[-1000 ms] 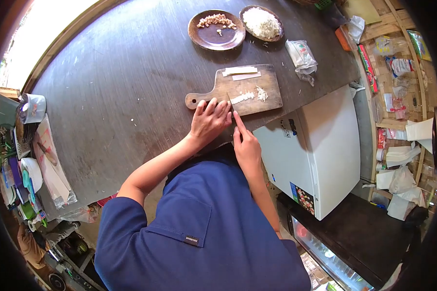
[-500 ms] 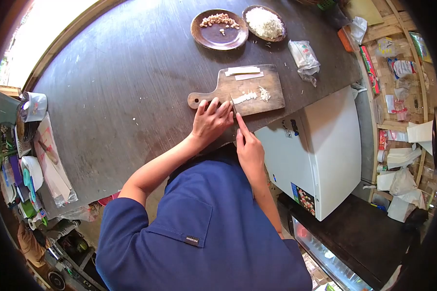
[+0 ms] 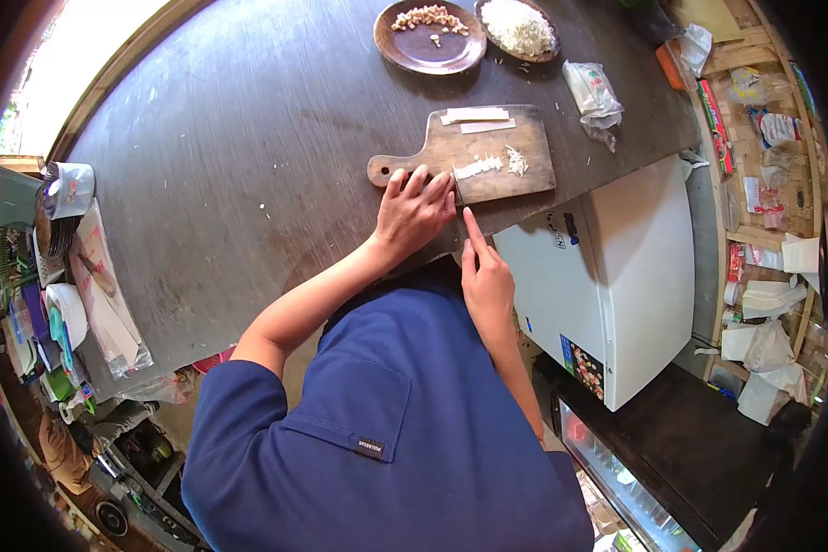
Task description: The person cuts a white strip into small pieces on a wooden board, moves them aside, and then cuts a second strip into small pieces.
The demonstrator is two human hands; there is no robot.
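A wooden cutting board (image 3: 492, 184) with a handle at its left lies on the dark table. My left hand (image 3: 412, 216) rests at the board's lower left, its fingertips bent over the left end of a row of white chopped pieces (image 3: 478, 167). My right hand (image 3: 488, 281) is closed round a knife, index finger stretched along it; the thin blade (image 3: 458, 190) stands beside my left fingertips. What lies under those fingertips is hidden. A small heap of thin white shreds (image 3: 517, 162) is right of the row. Pale strips (image 3: 476, 115) lie along the board's top edge.
Behind the board are a brown plate (image 3: 423, 60) with light brown pieces and a bowl of white shreds (image 3: 519, 28). A plastic packet (image 3: 592, 99) lies right of them. A white freezer (image 3: 649, 276) stands beyond the table's right edge. Another knife (image 3: 98, 274) lies far left.
The view has shifted slightly, so the board and plates appear higher and farther right. Both hands keep nearly the same place at the board, with the knife still beside my left fingertips.
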